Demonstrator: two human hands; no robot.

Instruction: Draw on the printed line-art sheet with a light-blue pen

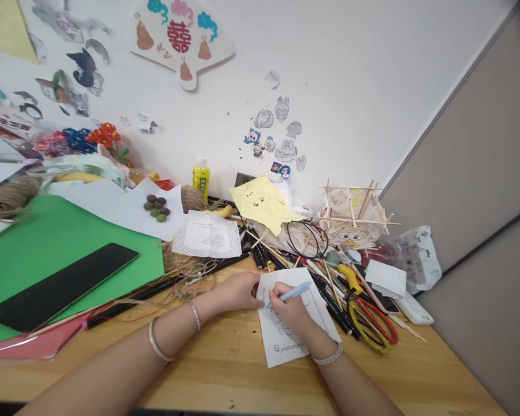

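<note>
A white sheet of paper (303, 341) lies slanted on the wooden table, with wavy lines and small curly marks drawn on it. My right hand (289, 306) rests on the sheet, its fingers closed round a light blue pen (298, 290) whose tip points down and left at the paper. At the sheet's upper left edge is my left hand (239, 290), fingers curled with the tips at the edge, holding it. Part of the drawing is hidden under my right hand.
Markers (335, 309), thin sticks and scissors (372, 326) crowd the right side. Behind them stands a stick-framed paper lantern (351, 216). A yellow bottle (201, 178) is at the back. Leftward, a black slab (65, 283) lies on green card (138, 245).
</note>
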